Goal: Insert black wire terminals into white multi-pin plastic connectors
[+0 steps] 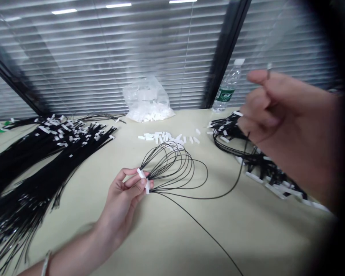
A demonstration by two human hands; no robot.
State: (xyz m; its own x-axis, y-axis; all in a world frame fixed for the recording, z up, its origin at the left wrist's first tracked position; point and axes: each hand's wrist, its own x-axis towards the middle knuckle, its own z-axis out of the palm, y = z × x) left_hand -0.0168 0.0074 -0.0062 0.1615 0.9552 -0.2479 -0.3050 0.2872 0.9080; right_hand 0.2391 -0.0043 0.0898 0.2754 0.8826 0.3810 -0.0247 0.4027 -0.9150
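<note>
My left hand [126,197] is closed on a white plastic connector [142,174], pinched between thumb and fingers. Thin black wires [175,168] fan out of the connector to the right in several loose loops, and one strand trails down to the bottom edge. My right hand [278,115], blurred and close to the camera, is raised with its fingers curled. One black wire [218,197] runs from the connector up to this hand. A small pale tip [269,67] sticks up above its fingers; the grip itself is partly hidden.
Thick bundles of black wires [48,165] with white ends cover the table's left side. Loose white connectors [161,137] lie in the middle, before a clear plastic bag [148,101] of white pieces. A water bottle [227,90] and finished-looking wire loops [255,163] stand or lie at right.
</note>
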